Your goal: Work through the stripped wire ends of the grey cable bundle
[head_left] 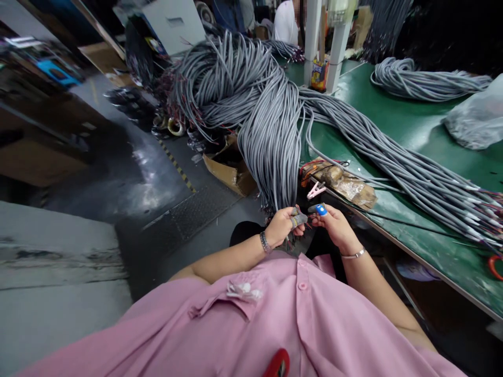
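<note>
Low in front of the pink shirt, my left hand (pixel 280 227) is closed in a pinch, with grey sleeves covering some fingertips. Close beside it, my right hand (pixel 337 226) also pinches and wears a blue cover (pixel 321 210) on the thumb. Thin reddish wires (pixel 309 220) show between the two sets of fingers, partly hidden by them. Just beyond, a thick bundle of grey cables (pixel 271 146) hangs down over the bench edge, its lower ends near my hands. A pink clip (pixel 316 190) sits on the bench edge above my right hand.
On the green bench (pixel 353 125), more grey cables (pixel 393 152) stretch rightward beside a taped brown package (pixel 346 183). A coiled bundle (pixel 424 81) and a clear plastic bag (pixel 477 118) lie farther back. An open cardboard box (pixel 231 170) stands below. Another person (pixel 286 23) is behind.
</note>
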A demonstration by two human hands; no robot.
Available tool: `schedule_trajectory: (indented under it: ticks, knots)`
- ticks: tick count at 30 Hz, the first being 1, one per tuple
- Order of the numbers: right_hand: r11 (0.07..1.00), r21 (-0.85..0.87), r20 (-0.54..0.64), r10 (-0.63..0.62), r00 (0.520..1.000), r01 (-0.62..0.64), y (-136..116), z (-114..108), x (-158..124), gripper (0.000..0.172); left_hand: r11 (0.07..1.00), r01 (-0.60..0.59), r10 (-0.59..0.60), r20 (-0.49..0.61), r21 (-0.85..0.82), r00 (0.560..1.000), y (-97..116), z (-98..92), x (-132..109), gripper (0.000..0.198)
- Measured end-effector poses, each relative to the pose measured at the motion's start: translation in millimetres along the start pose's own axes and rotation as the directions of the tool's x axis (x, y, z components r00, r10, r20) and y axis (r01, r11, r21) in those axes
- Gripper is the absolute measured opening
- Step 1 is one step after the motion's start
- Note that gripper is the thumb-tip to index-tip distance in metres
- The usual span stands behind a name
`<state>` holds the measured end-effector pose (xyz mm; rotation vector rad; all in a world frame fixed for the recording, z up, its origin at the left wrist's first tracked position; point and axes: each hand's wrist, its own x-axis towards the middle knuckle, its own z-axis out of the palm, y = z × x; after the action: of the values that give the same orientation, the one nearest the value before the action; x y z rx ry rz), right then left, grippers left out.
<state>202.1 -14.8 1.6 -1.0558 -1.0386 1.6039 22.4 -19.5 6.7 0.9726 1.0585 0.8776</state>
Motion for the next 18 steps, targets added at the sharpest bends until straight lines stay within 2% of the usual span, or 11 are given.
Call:
schedule_trajectory:
  ticks: [4, 10, 12, 15, 18]
  knots:
    - [0.998, 0.062, -0.031, 0.012, 0.999, -0.01, 7.4, 5.7, -6.7, 0.029, 0.995, -0.024, 0.017, -0.082, -0.095, 0.997, 1.2, 4.6, -0.8, 0.032]
    - [0.992, 0.015, -0.145, -0.122, 0.982, 0.125, 12.1, 25.0, -6.7, 0.02, 0.996, -0.005, 0.004, -0.005, -0.088, 1.0, -1.2, 1.0, 1.0, 0.031]
    - [0.993, 0.01, -0.118, -0.119, 0.986, 0.121, 10.1, 26.8, -3.0, 0.019, 1.0, -0.012, 0.014, 0.072, -0.023, 0.997, 1.9, -2.7, 2.0, 0.03]
    - [0.995, 0.018, -0.063, -0.101, 0.993, 0.102, 4.2, 28.9, 2.8, 0.02, 0.989, -0.122, 0.108, 0.148, 0.085, 0.983, 8.0, -6.4, 1.7, 0.026]
    - [0.995, -0.022, -0.061, -0.102, 0.993, 0.101, -2.1, 31.4, 7.7, 0.022, 0.985, -0.154, 0.148, 0.077, 0.074, 0.986, 10.1, -6.4, -0.2, 0.027]
